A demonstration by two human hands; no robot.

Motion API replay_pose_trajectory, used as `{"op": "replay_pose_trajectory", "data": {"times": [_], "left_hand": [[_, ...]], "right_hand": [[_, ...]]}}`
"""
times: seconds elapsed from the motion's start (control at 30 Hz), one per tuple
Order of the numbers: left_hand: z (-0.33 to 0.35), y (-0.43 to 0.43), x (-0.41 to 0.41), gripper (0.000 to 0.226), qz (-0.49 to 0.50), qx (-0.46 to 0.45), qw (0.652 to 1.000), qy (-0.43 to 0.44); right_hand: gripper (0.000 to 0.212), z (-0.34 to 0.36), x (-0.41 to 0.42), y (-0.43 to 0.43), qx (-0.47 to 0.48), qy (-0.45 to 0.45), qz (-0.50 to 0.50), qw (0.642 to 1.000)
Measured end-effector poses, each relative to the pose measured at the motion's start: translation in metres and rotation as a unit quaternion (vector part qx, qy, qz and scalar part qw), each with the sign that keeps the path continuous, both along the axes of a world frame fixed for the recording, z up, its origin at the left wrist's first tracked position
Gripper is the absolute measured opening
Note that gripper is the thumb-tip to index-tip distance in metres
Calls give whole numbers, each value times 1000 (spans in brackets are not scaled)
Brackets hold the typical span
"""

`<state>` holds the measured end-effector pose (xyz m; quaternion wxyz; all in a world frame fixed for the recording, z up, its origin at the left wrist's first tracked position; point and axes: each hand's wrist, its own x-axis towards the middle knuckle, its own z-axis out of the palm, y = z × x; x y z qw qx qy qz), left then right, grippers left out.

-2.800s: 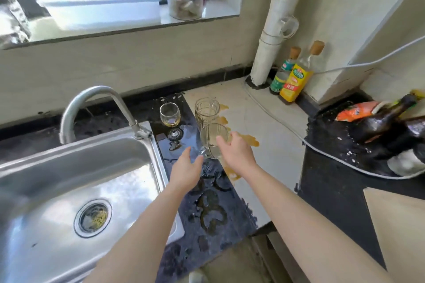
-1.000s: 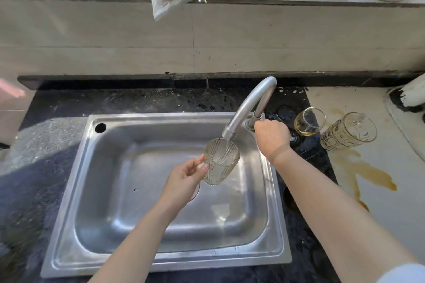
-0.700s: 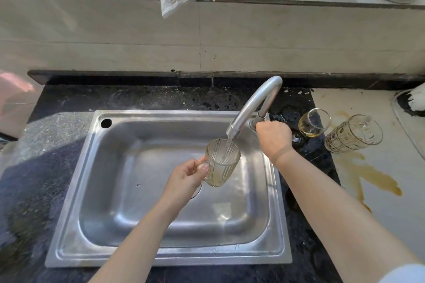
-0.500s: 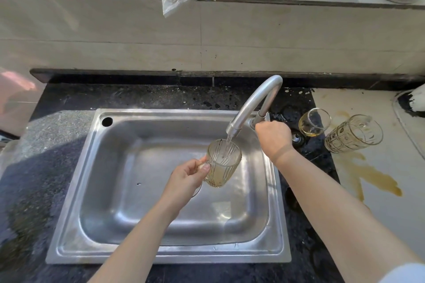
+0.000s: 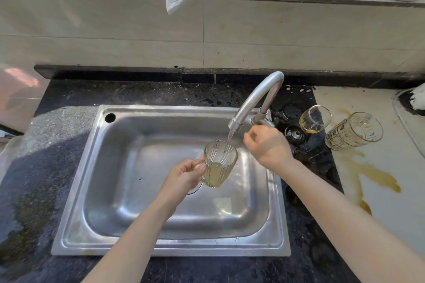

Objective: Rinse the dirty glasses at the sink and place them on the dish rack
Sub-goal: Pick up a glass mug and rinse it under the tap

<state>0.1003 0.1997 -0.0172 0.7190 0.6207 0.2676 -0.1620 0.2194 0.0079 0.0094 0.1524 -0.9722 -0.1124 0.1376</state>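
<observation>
Left hand is being used to grip the ribbed glass mug by its handle, with fingers and thumb curled round it. Right hand is being held just below the tap handle with its fingers loosely curled and nothing gripped; contact with the handle cannot be told. The mug is being held upright over the sink, toward its rear right corner and right under the faucet spout. A thin stream is being run into it and yellowish liquid is being collected at the bottom.

Handling, as judged: the mug is rigid, thick-walled and breakable, and it is getting heavier as it is being filled. The wet glass is likely being made slippery, so the handle is the safest hold. A second hand round the ribbed body is being advised for swirling and tipping out. Knocks against the steel spout and the sink wall are being flagged as the risk.

A small stemmed glass with amber dregs and a patterned tumbler are being left unrinsed on the counter, beside the sink's rear right corner and next to a brown spill. No dish rack is being shown.
</observation>
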Motion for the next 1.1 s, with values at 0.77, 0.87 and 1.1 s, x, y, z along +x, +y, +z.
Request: {"op": "replay_pose_trajectory", "data": {"times": [0.77,0.87,1.1], "left_hand": [[0,-4,15,21,-34,38,997,63],[-2,-2,11,16,-53,29,995,85],[10,3,15,16,-42,40,996,67]], "right_hand": [[31,-16,-28,11,216,249,-147,933],[29,-16,-33,9,211,264,-152,929],[27,-11,-29,19,234,242,-148,930]]}}
